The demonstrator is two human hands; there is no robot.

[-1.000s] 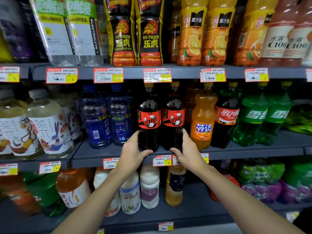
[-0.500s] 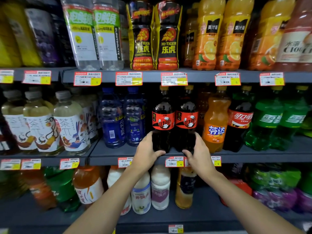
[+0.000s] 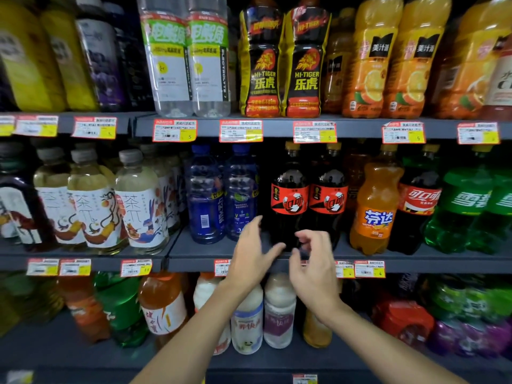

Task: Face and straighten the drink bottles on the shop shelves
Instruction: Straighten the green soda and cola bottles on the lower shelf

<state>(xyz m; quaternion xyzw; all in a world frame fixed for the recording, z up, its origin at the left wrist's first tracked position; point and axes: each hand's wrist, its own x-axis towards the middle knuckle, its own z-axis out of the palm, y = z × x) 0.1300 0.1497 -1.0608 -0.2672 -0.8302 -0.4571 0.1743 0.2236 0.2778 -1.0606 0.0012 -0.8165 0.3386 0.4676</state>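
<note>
Fingers (image 3: 253, 227) of the left hand (image 3: 249, 256) are straight and spread. Those of the right hand (image 3: 314, 267) are loosely curled and a little blurred. Neither hand holds anything; both hover just in front of the cola pair (image 3: 289, 200), two dark bottles with red labels.

Grey shop shelving fills the view in three tiers. The cola pair stands upright on the middle shelf (image 3: 210, 252), near its front lip.

Above the cola pair, the upper shelf edge (image 3: 277, 128) sits close over the caps. That leaves little room to lift, so sliding or twisting a bottle in place looks the safer move.

Left of the cola pair stand blue water bottles (image 3: 206, 206). One shows its barcode outward, so it probably needs turning next. Pale tea bottles (image 3: 138, 206) crowd further left.

Right of the cola pair, just beside it, is an orange soda bottle (image 3: 375, 212), with green bottles (image 3: 468, 209) beyond. Neighbours this close leave scant room at either side.

The cola pair itself stands side by side, labels matching and facing out, probably so shoppers can read them. It looks finished.

In front of the cola pair only a narrow bare strip of shelf remains before the drop. Below the cola pair, small price tags (image 3: 370, 268) line the lip.
</note>
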